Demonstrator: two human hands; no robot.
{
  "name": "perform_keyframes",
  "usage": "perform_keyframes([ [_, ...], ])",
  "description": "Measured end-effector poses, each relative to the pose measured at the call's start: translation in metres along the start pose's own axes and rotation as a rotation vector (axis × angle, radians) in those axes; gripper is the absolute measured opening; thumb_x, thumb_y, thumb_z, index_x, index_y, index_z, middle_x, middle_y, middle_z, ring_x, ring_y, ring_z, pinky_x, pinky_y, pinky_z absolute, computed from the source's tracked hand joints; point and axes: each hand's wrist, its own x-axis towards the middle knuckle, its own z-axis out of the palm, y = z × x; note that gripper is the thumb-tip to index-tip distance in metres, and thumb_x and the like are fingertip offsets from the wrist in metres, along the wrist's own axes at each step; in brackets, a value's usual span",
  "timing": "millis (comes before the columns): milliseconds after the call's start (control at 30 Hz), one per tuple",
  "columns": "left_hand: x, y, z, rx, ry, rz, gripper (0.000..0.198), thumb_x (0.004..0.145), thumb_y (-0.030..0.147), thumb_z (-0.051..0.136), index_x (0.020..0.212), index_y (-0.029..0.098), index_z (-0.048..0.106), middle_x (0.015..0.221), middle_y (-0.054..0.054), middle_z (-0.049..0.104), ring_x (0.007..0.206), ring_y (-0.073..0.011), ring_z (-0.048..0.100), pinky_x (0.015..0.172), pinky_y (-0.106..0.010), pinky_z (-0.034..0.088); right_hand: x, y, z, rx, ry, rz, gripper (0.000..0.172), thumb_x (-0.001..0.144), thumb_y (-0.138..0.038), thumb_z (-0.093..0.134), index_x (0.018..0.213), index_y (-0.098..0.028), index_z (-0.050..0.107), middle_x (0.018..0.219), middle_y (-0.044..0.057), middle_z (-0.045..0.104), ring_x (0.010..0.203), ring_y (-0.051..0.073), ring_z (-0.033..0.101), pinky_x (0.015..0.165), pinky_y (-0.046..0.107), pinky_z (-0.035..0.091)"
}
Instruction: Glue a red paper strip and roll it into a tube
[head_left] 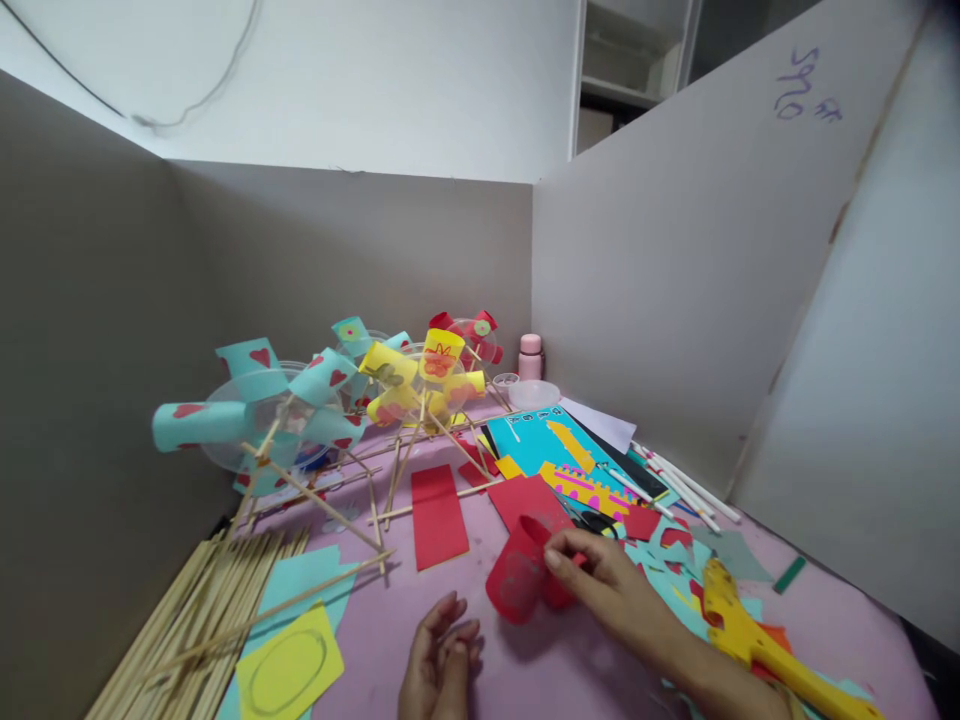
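Note:
A rolled red paper piece (pixel 517 572) is pinched at its right edge between the thumb and fingers of my right hand (pixel 592 575). A second red curl shows beneath those fingers. My left hand (pixel 441 655) is at the bottom middle, left of the red roll and not touching it; its fingers are loosely curled and apart, with nothing in them. Behind the roll lies a red sheet (pixel 529 500), and a red rectangle (pixel 439 515) lies to its left.
Paper-and-stick wheels in blue (pixel 255 400), yellow (pixel 421 375) and red stand at the back left. Bamboo sticks (pixel 187 620) and a yellow card (pixel 291 662) lie front left. A yellow glue gun (pixel 750 640), paper scraps, scissors (pixel 592 520) and white pens (pixel 686 485) are right.

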Motion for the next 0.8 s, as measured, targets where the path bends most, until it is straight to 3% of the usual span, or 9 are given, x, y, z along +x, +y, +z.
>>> perform_keyframes([
  [100,-0.002,-0.001,0.003,-0.017,0.016,0.018,0.049,0.059,0.050,0.075,0.095,0.019,0.063,0.095,-0.006,0.066,0.072,-0.0145,0.063,0.063,-0.023,0.052,0.025,-0.011,0.001,-0.253,-0.044,-0.149,0.024,0.086,-0.030,0.046,0.072,-0.017,0.060,0.067,0.001,0.058,0.062,0.014,0.050,0.058,0.025,0.035],
  [333,-0.005,-0.003,0.004,-0.046,0.022,0.041,0.044,0.064,0.047,0.073,0.094,0.017,0.062,0.091,-0.006,0.065,0.068,-0.0132,0.061,0.059,-0.023,0.050,0.064,-0.014,0.021,-0.394,-0.197,-0.257,0.013,0.080,-0.020,0.053,0.076,-0.019,0.066,0.074,0.002,0.064,0.066,0.015,0.053,0.059,0.024,0.035],
  [567,-0.006,-0.001,0.005,-0.044,0.051,0.003,0.040,0.064,0.045,0.072,0.092,0.019,0.061,0.089,-0.006,0.066,0.068,-0.0153,0.062,0.060,-0.025,0.051,0.063,-0.012,0.020,-0.411,-0.184,-0.261,0.022,0.088,-0.024,0.045,0.081,-0.018,0.065,0.079,0.004,0.066,0.072,0.016,0.058,0.063,0.025,0.040],
  [800,-0.003,-0.004,0.003,-0.043,0.062,0.005,0.039,0.062,0.043,0.073,0.090,0.019,0.061,0.089,-0.007,0.065,0.067,-0.0157,0.062,0.058,-0.025,0.050,0.053,-0.007,0.021,-0.447,-0.172,-0.245,0.008,0.079,-0.019,0.059,0.077,-0.020,0.066,0.071,0.001,0.067,0.061,0.014,0.055,0.055,0.024,0.037],
])
